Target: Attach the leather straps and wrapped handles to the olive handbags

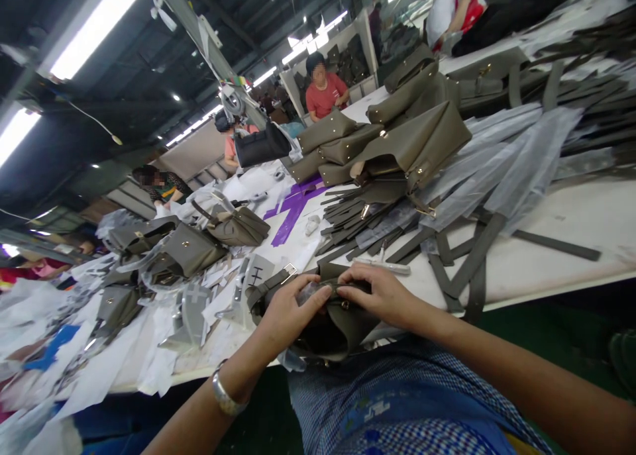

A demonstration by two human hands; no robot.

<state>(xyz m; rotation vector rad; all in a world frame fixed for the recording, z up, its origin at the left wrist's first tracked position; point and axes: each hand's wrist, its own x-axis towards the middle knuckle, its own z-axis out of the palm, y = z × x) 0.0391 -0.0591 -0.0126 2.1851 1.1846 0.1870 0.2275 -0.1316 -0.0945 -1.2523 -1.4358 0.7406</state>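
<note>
Head view: the left hand point(287, 309) and right hand point(381, 295) have their fingers clamped on a soft, slouching olive bag point(330, 332) at the bench point(571, 223) edge. The bag's inside is too dark to see.

At table point(571, 223) edge, handbag point(342, 329); straps point(358, 223) behind it; stacked bags point(412, 144) beyond.

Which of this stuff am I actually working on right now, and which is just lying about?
In hand:
- olive bag, at the table edge
- left hand and right hand, both gripping its top

Lying about:
- loose straps
- piled bags
- plastic sleeves
- purple tape
</note>
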